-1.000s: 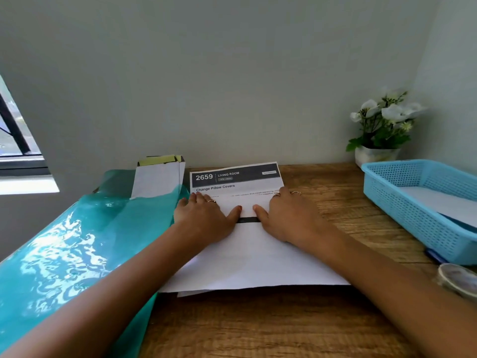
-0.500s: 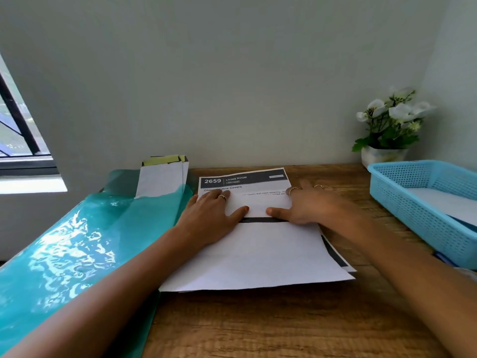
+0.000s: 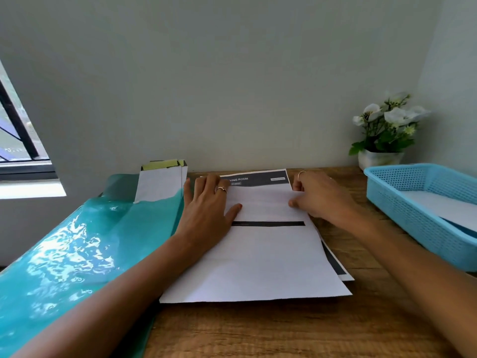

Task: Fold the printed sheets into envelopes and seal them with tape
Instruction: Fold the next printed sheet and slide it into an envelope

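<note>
Nearest you on the desk (image 3: 284,332) lies the printed sheet (image 3: 258,267), its far part folded toward you. Your left hand (image 3: 206,210) presses flat on the fold's left side, fingers spread; your right hand (image 3: 320,197) pinches the flap's right edge.

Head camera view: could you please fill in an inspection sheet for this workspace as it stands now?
Surface: wooden desk, against a wall.
Job's things: printed sheet, folded over, on other sheets.
Clutter: teal plastic film; white folded paper; blue basket holding paper; flower pot.
Hands: left hand flat on the sheet; right hand pinching its right edge.
Cables: nothing seen.
Surroundings: window at left.
</note>
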Available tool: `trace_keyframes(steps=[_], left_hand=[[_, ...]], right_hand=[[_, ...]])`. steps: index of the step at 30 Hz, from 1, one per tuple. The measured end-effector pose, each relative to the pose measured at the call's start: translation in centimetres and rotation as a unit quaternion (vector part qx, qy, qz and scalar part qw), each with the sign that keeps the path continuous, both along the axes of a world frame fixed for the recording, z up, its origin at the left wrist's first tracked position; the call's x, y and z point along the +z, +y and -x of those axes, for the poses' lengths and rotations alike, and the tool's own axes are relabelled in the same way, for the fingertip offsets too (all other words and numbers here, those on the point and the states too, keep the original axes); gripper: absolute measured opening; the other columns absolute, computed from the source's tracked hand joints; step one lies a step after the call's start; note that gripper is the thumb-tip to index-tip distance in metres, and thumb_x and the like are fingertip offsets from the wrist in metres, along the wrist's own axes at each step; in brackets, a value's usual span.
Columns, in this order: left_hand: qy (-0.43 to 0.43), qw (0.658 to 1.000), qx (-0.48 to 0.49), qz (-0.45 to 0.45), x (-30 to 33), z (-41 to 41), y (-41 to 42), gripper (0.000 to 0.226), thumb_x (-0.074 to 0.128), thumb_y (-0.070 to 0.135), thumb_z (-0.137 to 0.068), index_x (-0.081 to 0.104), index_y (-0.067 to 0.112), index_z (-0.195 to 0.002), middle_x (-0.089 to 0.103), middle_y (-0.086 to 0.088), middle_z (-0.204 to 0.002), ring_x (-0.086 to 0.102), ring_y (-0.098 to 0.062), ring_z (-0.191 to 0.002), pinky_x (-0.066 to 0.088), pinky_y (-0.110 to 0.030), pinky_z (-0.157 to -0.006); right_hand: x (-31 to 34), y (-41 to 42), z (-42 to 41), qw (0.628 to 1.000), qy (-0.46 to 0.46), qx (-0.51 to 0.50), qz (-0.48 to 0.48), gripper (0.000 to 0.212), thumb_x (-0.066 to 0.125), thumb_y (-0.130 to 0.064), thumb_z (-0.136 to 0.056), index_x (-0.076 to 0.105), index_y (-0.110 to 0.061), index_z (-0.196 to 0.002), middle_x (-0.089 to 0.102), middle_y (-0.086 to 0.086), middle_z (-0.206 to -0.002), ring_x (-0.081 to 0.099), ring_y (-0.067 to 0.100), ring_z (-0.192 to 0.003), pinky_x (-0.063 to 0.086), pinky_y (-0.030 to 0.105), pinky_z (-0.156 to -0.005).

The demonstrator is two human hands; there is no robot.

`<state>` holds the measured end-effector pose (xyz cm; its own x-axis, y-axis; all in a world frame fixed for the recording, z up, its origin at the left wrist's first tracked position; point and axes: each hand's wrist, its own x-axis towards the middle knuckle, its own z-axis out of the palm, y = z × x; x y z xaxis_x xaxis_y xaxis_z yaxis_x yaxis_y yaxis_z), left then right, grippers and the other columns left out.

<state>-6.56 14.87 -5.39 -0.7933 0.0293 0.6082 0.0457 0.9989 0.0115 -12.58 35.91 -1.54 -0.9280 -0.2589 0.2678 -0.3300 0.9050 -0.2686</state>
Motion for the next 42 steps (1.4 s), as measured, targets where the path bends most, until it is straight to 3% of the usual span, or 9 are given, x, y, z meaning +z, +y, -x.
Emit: trace_keyframes(steps=[6, 12, 21, 25, 29, 32, 35, 38, 42], left_hand=[[0.068, 0.997, -0.033, 0.017, 1.3, 0.0, 0.1, 0.033, 0.064, 0.028, -0.085, 0.058, 0.012, -0.113, 0.054, -0.009, -0.108, 0.042, -0.025, -0.108, 0.024, -0.061, -0.106], [0.122, 0.987, -0.096, 0.041, 2.8, -0.7, 0.5, 0.017, 0.063, 0.021, -0.087, 0.066, 0.011, -0.101, 0.061, -0.008, -0.099, 0.055, -0.029, -0.094, 0.040, -0.052, -0.096], [0.094, 0.978, -0.164, 0.087, 2.4, -1.6, 1.1, 0.052, 0.034, 0.041, -0.097, 0.073, 0.020, -0.071, 0.072, 0.007, -0.083, 0.064, -0.011, -0.085, 0.030, -0.041, -0.104], [-0.006, 0.988, -0.148, 0.032, 3.1, -2.6, 2.3, 0.059, 0.026, 0.052, -0.095, 0.073, 0.021, -0.077, 0.070, 0.002, -0.072, 0.057, -0.014, -0.062, 0.046, -0.034, -0.085], [-0.235, 0.963, -0.134, 0.018, 3.7, -3.4, 3.5, 0.069, 0.007, 0.065, -0.089, 0.054, 0.030, -0.127, 0.066, 0.001, -0.115, 0.061, -0.016, -0.098, 0.044, -0.033, -0.089], [-0.369, 0.921, -0.124, 0.018, 3.1, -3.5, 4.4, 0.063, 0.009, 0.059, -0.092, 0.026, 0.030, -0.145, 0.030, 0.001, -0.152, 0.031, -0.018, -0.137, 0.024, -0.044, -0.113], [-0.396, 0.912, -0.104, 0.034, 2.2, -3.4, 5.2, 0.059, 0.014, 0.050, -0.098, 0.000, 0.024, -0.149, -0.004, 0.001, -0.157, 0.000, -0.015, -0.144, 0.005, -0.038, -0.116], [-0.400, 0.912, -0.091, 0.017, 1.2, -3.5, 5.5, 0.058, 0.014, 0.046, -0.099, -0.007, 0.023, -0.148, -0.012, 0.001, -0.157, -0.008, -0.014, -0.144, 0.000, -0.034, -0.115], [-0.364, 0.926, -0.099, -0.015, 0.6, -3.9, 5.6, 0.056, 0.015, 0.041, -0.101, -0.004, 0.021, -0.149, -0.008, 0.004, -0.157, -0.007, -0.009, -0.143, -0.001, -0.029, -0.114]], right_hand=[[0.8, 1.4, 0.1, 0.998, 0.033, 0.013, 0.060, 0.012, 0.069, -0.025, -0.082, 0.057, -0.022, -0.084, 0.060, -0.001, -0.085, 0.055, 0.017, -0.081, 0.044, 0.030, -0.068], [2.6, 3.0, 0.0, 0.995, -0.012, 0.051, 0.079, 0.014, 0.069, -0.015, -0.081, 0.057, -0.016, -0.088, 0.060, 0.001, -0.089, 0.054, 0.014, -0.079, 0.040, 0.025, -0.064], [3.4, 3.3, -0.9, 0.971, -0.176, 0.151, -0.054, 0.050, 0.063, -0.065, -0.069, 0.065, -0.031, -0.105, 0.063, -0.013, -0.109, 0.056, 0.007, -0.100, 0.046, 0.032, -0.091], [4.6, 4.0, -1.7, 0.948, -0.246, 0.168, -0.108, 0.066, 0.050, -0.077, -0.056, 0.068, -0.038, -0.106, 0.063, -0.020, -0.113, 0.056, 0.003, -0.106, 0.041, 0.032, -0.102], [4.7, 4.0, -2.1, 0.928, -0.303, 0.152, -0.155, 0.063, 0.049, -0.073, -0.064, 0.065, -0.038, -0.114, 0.054, -0.019, -0.123, 0.048, 0.008, -0.117, 0.036, 0.035, -0.106], [4.9, 3.5, -2.4, 0.929, -0.297, 0.142, -0.168, 0.053, 0.052, -0.067, -0.076, 0.063, -0.037, -0.117, 0.053, -0.014, -0.132, 0.048, 0.011, -0.118, 0.037, 0.036, -0.106], [4.8, 2.7, -3.2, 0.929, -0.263, 0.135, -0.222, 0.048, 0.050, -0.063, -0.083, 0.058, -0.034, -0.120, 0.052, -0.008, -0.131, 0.048, 0.011, -0.111, 0.040, 0.031, -0.094], [2.6, 2.0, -4.7, 0.947, -0.190, 0.114, -0.233, 0.050, 0.048, -0.062, -0.085, 0.048, -0.028, -0.122, 0.049, -0.001, -0.133, 0.049, 0.017, -0.109, 0.040, 0.031, -0.083], [-1.9, 1.1, -6.7, 0.974, -0.103, 0.145, -0.140, 0.058, 0.029, -0.048, -0.098, 0.020, -0.020, -0.147, 0.018, 0.001, -0.156, 0.025, 0.020, -0.140, 0.024, 0.034, -0.112]])
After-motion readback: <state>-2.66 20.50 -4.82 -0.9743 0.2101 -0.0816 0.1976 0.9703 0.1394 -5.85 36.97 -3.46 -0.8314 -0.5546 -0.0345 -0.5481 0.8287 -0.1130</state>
